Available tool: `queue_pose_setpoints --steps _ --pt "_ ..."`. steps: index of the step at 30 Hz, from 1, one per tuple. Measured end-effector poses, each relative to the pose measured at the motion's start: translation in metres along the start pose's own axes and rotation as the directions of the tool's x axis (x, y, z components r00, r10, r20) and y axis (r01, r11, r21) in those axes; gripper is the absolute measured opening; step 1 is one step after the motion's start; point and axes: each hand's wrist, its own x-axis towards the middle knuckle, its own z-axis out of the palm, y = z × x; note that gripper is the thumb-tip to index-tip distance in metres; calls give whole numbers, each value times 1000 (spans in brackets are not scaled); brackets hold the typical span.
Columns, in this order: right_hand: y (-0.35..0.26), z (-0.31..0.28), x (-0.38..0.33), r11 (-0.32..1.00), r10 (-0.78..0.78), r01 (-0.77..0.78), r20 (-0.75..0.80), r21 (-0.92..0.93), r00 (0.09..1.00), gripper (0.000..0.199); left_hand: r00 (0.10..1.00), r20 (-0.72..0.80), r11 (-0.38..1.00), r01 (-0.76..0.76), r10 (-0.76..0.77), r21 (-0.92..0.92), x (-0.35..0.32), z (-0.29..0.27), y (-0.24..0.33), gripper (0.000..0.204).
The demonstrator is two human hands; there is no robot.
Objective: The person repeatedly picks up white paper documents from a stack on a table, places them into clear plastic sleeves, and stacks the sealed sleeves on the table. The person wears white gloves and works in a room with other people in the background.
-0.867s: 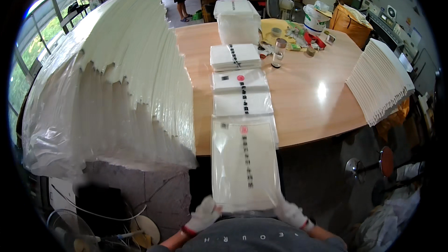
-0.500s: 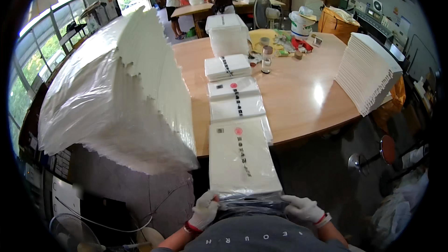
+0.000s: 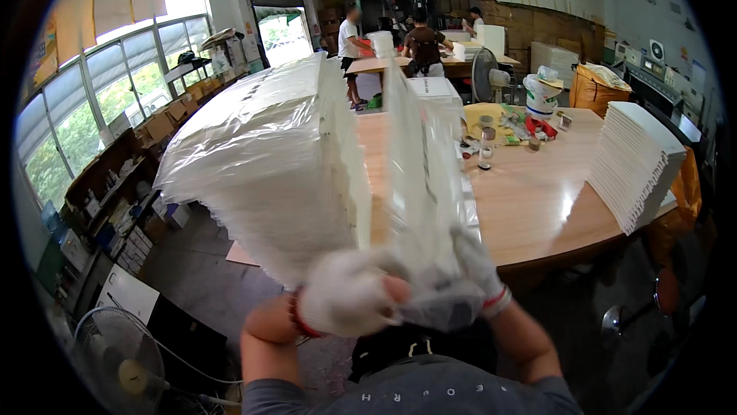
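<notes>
Both gloved hands, left hand [image 3: 349, 300] and right hand [image 3: 472, 273], have their fingers clenched on the gathered mouth of a clear plastic bag [image 3: 445, 307], lifting a white bundle [image 3: 418, 162] edge-up above them, probably to settle it. Beyond, the wooden surface [image 3: 530, 200] carries a stack of white sheets [image 3: 633, 162]. 1 fan [image 3: 115, 361] stands below left; windows [image 3: 107, 100] line the workshop.

both forearms rise bare from the lower edge, elbows bent, wrists close together in front of the chest. the left hand [image 3: 349, 304] is gloved in white and curled into a fist. the right hand [image 3: 472, 269], also gloved, has its fingers [image 3: 468, 246] clenched upward.
</notes>
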Motion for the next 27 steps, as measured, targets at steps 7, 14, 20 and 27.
queue_pose_setpoints --steps 7,14,20,27 --pt "-158 180 170 931 -307 365 523 -9 795 39 679 -734 983 141 -9 118 29 -181 -63 17" --pt "-162 243 237 817 200 288 714 -499 671 55 767 -395 672 64 -506 -738 -55 -286 -173 24" --pt "-140 222 316 888 -197 388 559 -248 806 52 604 -485 572 -58 -633 -818 -114 -281 -253 57" --pt "-28 237 382 556 -624 774 462 -303 630 43 513 -409 527 102 -755 -844 -91 -219 -305 55"
